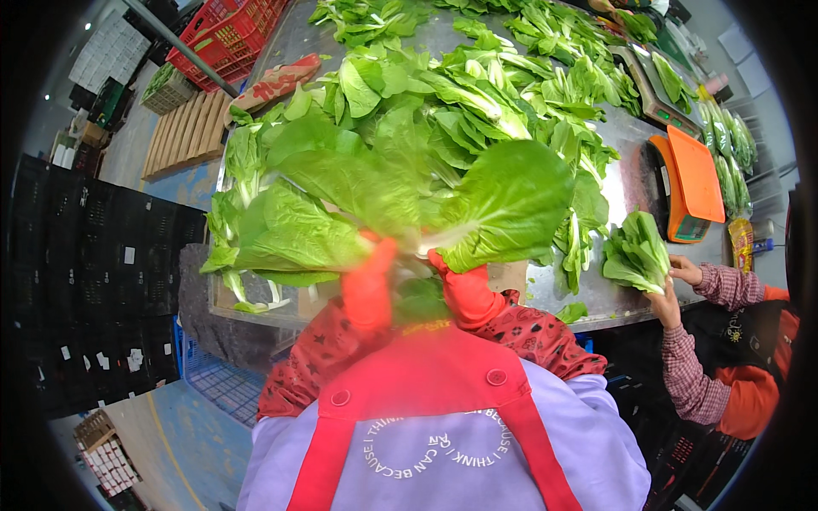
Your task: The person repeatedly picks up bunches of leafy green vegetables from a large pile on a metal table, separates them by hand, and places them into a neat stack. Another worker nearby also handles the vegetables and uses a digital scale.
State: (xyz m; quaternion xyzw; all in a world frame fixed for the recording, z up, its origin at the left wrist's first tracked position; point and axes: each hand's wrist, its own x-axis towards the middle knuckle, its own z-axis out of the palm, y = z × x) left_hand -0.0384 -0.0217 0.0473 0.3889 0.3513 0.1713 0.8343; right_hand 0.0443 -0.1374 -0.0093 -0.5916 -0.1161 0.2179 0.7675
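My left hand (pixel 369 282), in an orange-red glove and blurred, grips pale stalks at the base of broad green leaves (pixel 294 233). In a matching glove, my right hand (pixel 468 286) is closed around the white stem of a large leaf (pixel 511 204). The leaves fan out away from me over the near edge of the metal table; whether both hands hold one head of leafy greens is hard to tell. Between my wrists, close to my red apron, a blurred green leaf (pixel 418 299) shows. Beyond the held leaves lies a heap of leafy greens (pixel 476 96).
To the right, a co-worker's hands (pixel 671 290) hold a head of greens (pixel 638 252). Near them stand an orange scale (pixel 696 182) and a second scale (pixel 658 96). A stained glove (pixel 275 86) lies at the table's left edge. Black crates (pixel 96 268) are stacked left, above a blue crate (pixel 223 383).
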